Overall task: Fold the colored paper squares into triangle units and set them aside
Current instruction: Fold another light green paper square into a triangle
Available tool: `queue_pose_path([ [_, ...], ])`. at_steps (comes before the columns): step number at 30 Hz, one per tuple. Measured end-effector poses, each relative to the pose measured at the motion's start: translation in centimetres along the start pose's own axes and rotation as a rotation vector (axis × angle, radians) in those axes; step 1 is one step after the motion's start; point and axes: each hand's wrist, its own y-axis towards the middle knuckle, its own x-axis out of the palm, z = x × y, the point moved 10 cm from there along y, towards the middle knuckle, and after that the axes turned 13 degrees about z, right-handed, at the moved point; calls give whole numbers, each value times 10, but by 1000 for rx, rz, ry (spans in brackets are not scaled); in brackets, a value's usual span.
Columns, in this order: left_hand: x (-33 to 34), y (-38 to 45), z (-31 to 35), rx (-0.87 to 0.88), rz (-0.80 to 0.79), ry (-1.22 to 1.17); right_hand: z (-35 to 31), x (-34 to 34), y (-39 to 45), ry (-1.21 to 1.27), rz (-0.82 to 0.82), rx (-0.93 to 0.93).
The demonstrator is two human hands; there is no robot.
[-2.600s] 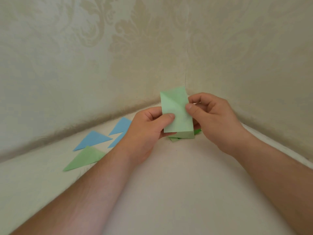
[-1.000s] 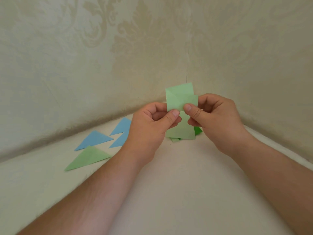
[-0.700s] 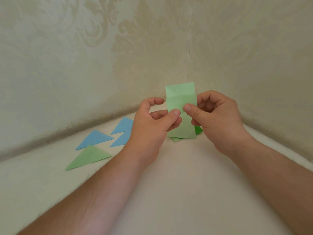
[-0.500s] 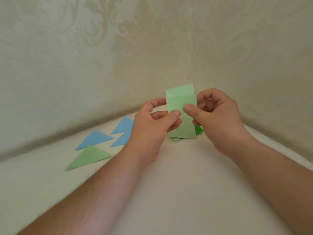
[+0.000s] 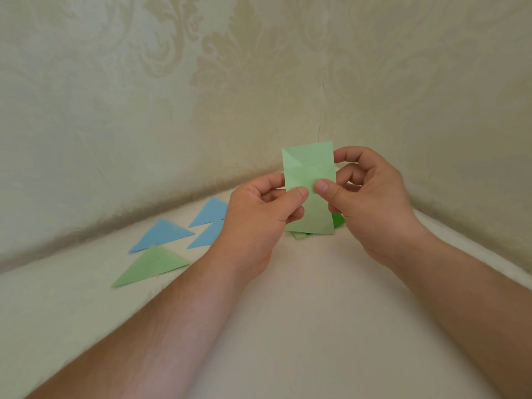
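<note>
forearms: two bare forearms reach in from the near edge over a pale, matte, cloth-like surface [image 5: 288, 326].
left hand: the left hand [image 5: 256, 217] pinches the light green paper [image 5: 309, 194] at its left edge, thumb in front, fingers curled behind.
right hand: the right hand [image 5: 371, 203] pinches the same sheet at mid-height, thumb tip just beside the left thumb, fingers curled behind the right edge.
paper: held upright above the surface, a tall narrow rectangle, thin and matte; creases cross its upper part and one flap overlaps there.
step advice: in my judgement a fold is being lined up; keep both thumbs close at the crease, match the edges before pressing, then run a thumb along the line so the thin sheet sets sharp.
stack: more green paper [image 5: 336, 220] lies under and behind the held sheet, mostly hidden.
done units: a green triangle [image 5: 152, 267] and three blue triangles [image 5: 162, 234] lie flat to the left, crisp-edged, near each other.
backdrop: cream wall covering [image 5: 259, 67] with a faint damask pattern, meeting at a corner.
</note>
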Motion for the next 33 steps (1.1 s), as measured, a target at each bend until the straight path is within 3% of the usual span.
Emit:
queue_pose_path([
  [4,-1,0,2,6,-5,-9,10,2,-1,76,-25,144],
  [9,-4,-1,4,41,20,22,27,24,-15,-34,-252,257],
  [17,-4,-3,16,202,19,180,26,17,-10,-142,-218,202],
  [33,-5,5,6,193,-69,373,26,17,-10,-164,-243,198],
])
